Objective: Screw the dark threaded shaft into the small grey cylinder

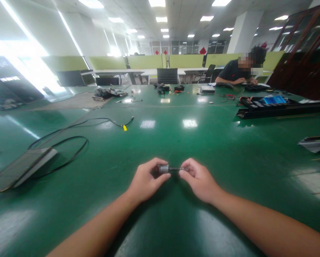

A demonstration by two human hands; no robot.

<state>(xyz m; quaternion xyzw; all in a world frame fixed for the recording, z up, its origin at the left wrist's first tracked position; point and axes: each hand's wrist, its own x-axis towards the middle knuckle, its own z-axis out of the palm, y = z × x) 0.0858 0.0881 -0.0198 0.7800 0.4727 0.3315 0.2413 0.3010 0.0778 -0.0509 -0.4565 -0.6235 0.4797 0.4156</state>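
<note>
Forearms [95,225] foremost; left hand [146,178], narrow grip, holding grey cylinder [163,169]; right hand [201,179] pinching end of dark shaft [174,169].

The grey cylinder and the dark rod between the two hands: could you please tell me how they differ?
The grey cylinder is thick and stubby, while the dark rod is much thinner. The grey cylinder is a lighter shade; the dark rod looks nearly black. The grey cylinder is in the left hand's grip, whereas the dark rod runs to the right hand's fingertips. Both lie roughly in one line.
</note>
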